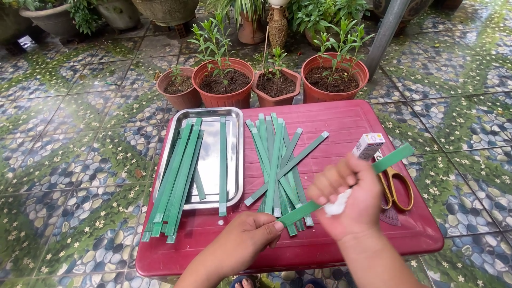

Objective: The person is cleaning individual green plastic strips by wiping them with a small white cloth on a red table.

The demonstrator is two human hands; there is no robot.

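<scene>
A long green strip [394, 158] slants from lower left to upper right above the red table [346, 125], flat and straight (its middle is hidden). A small white wad [338, 205] sits against its underside, crumpled.

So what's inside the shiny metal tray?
Long green strips lie in the metal tray, some poking out over its front edge. Bare shiny metal shows between them; whatever lies beneath the strips is hidden.

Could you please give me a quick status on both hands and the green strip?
Left hand pinches green strip near end. Right hand grips its middle with white wad. Loose strips beneath on red table.
</scene>
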